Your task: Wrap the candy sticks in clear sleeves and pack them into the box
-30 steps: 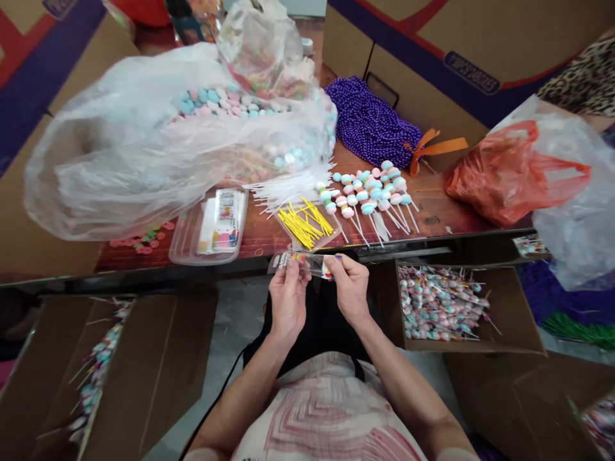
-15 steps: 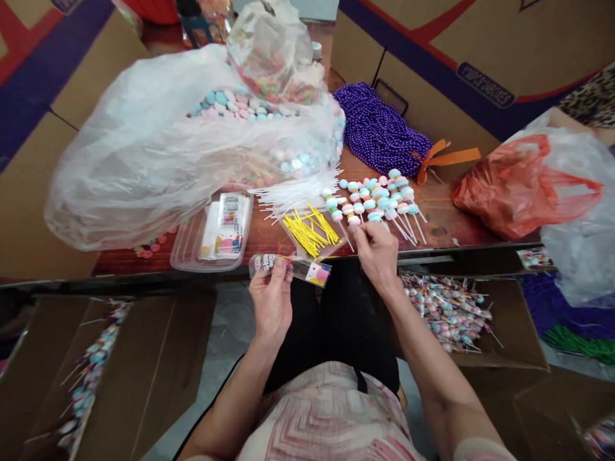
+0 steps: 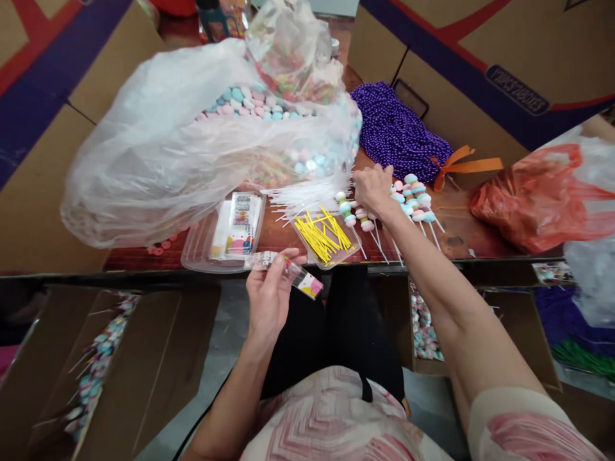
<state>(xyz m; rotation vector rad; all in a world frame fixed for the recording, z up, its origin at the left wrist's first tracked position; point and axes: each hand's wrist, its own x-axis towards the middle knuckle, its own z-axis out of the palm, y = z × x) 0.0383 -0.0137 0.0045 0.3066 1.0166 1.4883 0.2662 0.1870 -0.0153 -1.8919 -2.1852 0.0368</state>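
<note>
Left hand (image 3: 270,291): fingers pinch printed wrapper (image 3: 303,279), 8 o'clock from yellow ties (image 3: 323,237). Right hand (image 3: 375,191): at candy sticks (image 3: 414,197), 1 o'clock from ties; fingers curled, grip hidden, cannot tell.

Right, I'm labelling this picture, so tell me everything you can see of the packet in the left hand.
The packet is narrow, flat and see-through, apparently thin plastic film, and looks empty. One end has a white panel with pink and yellow shapes; towards the other is lettering too blurred to read. The left hand pinches it between thumb and fingers, the patterned end sticking out free, down and to the right. It is held at the near edge of the table.
</note>
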